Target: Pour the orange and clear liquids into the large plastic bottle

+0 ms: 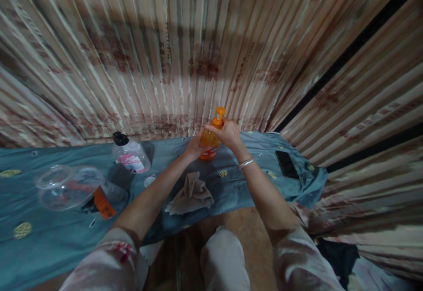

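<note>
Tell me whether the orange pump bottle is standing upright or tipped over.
Upright: the orange pump bottle stands on the blue cloth, pump on top, with the left hand and right hand around it.

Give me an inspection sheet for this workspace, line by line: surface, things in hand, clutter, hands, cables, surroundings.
Surface: blue cloth with yellow round motifs, covering a low table or bed; rumpled at the right end.
Things in hand: orange pump bottle, upright, near the far edge.
Clutter: crumpled grey rag; clear bottle with black cap; clear plastic container on its side; black phone, flat at the right.
Hands: left hand holds the pump bottle's body; right hand grips near its pump, a bangle on the wrist.
Cables: nothing seen.
Surroundings: striped patterned curtains behind and to the right; brown floor below.
</note>
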Motion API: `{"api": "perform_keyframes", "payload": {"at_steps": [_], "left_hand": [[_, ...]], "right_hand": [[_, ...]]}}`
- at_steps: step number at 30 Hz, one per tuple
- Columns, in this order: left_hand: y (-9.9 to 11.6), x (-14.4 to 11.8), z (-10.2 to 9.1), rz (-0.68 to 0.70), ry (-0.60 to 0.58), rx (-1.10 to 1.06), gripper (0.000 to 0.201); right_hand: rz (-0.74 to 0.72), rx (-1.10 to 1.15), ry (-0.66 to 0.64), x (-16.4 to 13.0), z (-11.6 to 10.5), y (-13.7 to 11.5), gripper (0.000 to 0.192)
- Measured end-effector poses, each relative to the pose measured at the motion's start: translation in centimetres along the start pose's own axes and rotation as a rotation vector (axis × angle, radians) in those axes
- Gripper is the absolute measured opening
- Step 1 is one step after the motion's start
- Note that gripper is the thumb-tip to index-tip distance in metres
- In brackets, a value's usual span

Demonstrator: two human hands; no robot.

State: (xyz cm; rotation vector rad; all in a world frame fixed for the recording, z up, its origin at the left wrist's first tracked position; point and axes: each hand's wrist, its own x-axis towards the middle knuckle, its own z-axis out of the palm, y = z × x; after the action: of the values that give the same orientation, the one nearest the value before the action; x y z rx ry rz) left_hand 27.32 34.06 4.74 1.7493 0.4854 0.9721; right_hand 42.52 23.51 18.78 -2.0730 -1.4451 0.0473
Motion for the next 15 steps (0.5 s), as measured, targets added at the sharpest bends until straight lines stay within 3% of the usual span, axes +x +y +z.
{"api": "perform_keyframes", "payload": {"at_steps": [4, 7, 11, 15], "left_hand": [[0.8, -0.8, 0.3, -0.090, 0.039, 0.002, 0.080], [1.3, -3.0, 0.3, -0.200, 0.178, 0.037, 0.087], [2.0, -8.9, -0.2, -0.221, 0.294, 0.036, 0.102], [2.9, -15.7, -1.9, -0.174, 0.388, 0.130, 0.104]], "right_hand": [[0.003, 0.054, 0.005, -0.3, 0.2, 0.3, 0.065], [0.018, 0.104, 0.030, -1.1, 0.0, 1.0, 0.072], [0.045, 0.173, 0.093, -5.1, 0.0, 2.4, 0.072], [0.040, 0.263, 0.087, -11.9, 2.2, 2.4, 0.050]]}}
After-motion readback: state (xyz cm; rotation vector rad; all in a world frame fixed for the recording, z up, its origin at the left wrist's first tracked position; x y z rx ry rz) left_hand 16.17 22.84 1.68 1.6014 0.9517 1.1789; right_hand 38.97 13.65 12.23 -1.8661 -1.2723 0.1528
